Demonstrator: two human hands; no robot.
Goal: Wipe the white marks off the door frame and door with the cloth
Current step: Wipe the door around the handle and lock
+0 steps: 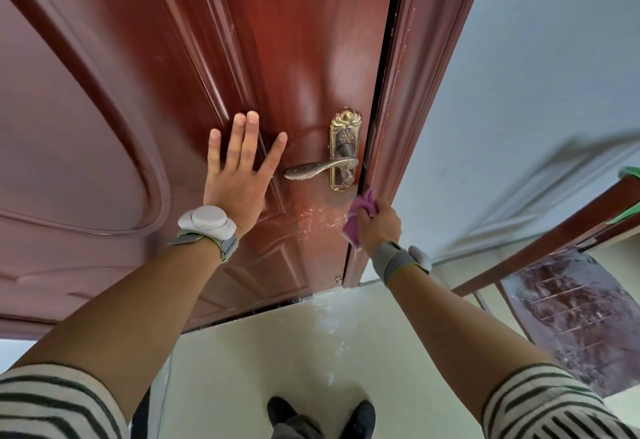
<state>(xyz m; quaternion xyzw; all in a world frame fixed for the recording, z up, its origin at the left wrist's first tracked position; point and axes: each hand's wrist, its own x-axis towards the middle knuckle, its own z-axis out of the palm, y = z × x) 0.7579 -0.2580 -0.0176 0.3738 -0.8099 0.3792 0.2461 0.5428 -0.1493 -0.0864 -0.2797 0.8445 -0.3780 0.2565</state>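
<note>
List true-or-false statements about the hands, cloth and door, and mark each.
1. The left hand lies flat on the door. True.
2. The right hand holds a green cloth. False: the cloth is purple.
3. The cloth is by the frame, below the handle. True.
4. The left hand grips the handle. False: it rests open, apart from it.
5. White marks show on the door under the handle. True.
</note>
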